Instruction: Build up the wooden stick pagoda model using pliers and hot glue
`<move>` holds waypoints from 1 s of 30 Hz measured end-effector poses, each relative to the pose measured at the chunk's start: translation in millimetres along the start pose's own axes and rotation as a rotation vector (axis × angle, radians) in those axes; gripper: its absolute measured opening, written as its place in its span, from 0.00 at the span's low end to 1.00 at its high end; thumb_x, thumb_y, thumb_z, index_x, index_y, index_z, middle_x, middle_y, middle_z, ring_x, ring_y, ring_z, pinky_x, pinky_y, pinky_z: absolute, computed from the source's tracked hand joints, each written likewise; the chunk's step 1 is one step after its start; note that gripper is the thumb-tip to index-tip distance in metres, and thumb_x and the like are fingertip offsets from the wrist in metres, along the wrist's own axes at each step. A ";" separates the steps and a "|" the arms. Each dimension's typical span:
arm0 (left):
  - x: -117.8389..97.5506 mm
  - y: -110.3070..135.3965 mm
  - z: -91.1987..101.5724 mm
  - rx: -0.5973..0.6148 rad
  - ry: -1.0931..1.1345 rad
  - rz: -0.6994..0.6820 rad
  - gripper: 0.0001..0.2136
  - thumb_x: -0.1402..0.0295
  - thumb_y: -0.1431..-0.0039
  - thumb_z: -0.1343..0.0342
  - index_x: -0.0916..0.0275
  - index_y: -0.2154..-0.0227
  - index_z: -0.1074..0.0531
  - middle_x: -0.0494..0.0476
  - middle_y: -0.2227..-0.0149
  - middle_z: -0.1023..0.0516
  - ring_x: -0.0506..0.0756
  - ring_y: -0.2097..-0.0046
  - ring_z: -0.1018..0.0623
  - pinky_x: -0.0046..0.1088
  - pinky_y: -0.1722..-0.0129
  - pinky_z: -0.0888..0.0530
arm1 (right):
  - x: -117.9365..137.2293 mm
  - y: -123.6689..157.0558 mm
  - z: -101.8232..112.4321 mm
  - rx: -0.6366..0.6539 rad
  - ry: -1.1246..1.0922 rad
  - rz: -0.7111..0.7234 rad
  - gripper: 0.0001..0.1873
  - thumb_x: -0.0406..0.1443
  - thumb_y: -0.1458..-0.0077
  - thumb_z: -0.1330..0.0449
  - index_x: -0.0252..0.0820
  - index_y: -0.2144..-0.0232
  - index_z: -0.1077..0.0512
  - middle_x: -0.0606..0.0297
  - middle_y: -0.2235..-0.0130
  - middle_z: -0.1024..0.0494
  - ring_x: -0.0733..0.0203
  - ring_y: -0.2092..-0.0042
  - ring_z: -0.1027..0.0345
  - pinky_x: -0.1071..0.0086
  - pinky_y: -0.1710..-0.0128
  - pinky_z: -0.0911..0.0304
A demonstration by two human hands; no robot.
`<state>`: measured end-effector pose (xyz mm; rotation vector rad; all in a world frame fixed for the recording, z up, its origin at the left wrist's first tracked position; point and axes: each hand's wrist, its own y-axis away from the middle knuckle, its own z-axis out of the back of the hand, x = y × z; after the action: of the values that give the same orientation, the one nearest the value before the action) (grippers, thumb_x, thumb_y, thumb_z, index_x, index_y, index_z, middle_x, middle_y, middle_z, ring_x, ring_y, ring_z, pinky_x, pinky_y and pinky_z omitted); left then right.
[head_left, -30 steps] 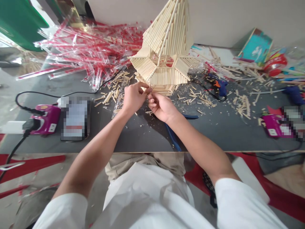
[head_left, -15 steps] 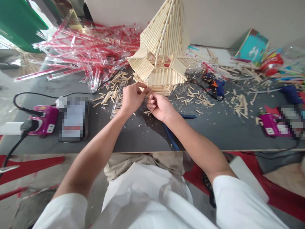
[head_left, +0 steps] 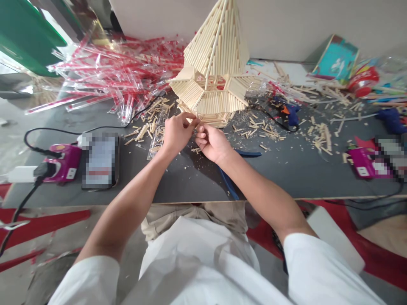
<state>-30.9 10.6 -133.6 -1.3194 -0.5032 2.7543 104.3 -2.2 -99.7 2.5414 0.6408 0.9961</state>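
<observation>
A pagoda-like model of pale wooden sticks (head_left: 216, 51) stands on the dark table, with a tall pointed roof over a flared lower tier. At its near lower edge my left hand (head_left: 178, 132) has thumb and forefinger pinched together. My right hand (head_left: 213, 143) meets it there, fingers curled and tips almost touching the left ones. Whatever is between the fingertips is too small to make out. Under my right wrist lies a blue-handled tool (head_left: 229, 184), its head hidden by the hand. Short stick offcuts (head_left: 148, 127) are scattered around the model's base.
Red-and-clear plastic wrappers (head_left: 127, 72) are heaped at the back left. A purple power adapter (head_left: 65, 163) and a phone (head_left: 101, 161) lie at left. To the right are a blue glue gun (head_left: 291, 114), a teal box (head_left: 337, 59) and another purple adapter (head_left: 362, 163).
Both hands keep nearly the same pose at the model's lower edge. The view has shifted slightly; the model looks unchanged.
</observation>
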 end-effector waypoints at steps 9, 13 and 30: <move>-4.3 2.7 -1.1 0.008 -0.006 0.009 0.08 0.62 0.37 0.37 0.59 0.61 0.17 0.47 0.81 0.27 0.49 0.78 0.33 0.29 0.69 0.32 | -0.6 4.2 -1.6 -0.085 -0.030 0.036 0.17 0.22 0.35 0.48 0.39 0.75 0.35 0.74 0.78 0.34 0.77 0.79 0.46 0.80 0.81 0.54; -6.5 3.5 -1.5 0.008 -0.001 0.008 0.08 0.63 0.38 0.36 0.59 0.61 0.17 0.48 0.81 0.26 0.49 0.78 0.32 0.29 0.70 0.33 | -0.6 5.9 -3.0 -0.110 -0.050 0.037 0.19 0.22 0.34 0.49 0.38 0.76 0.34 0.74 0.79 0.34 0.77 0.79 0.46 0.81 0.82 0.54; -5.1 5.0 -1.5 0.005 -0.061 -0.046 0.09 0.67 0.39 0.38 0.59 0.58 0.17 0.49 0.78 0.23 0.50 0.75 0.27 0.29 0.65 0.29 | 1.1 -0.8 4.1 -0.111 -0.017 0.043 0.18 0.23 0.33 0.46 0.37 0.76 0.31 0.73 0.79 0.30 0.78 0.79 0.41 0.83 0.82 0.50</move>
<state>-26.0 5.3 -132.2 -1.2106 -0.5231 2.7631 107.6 -1.5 -102.3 2.4735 0.5126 0.9945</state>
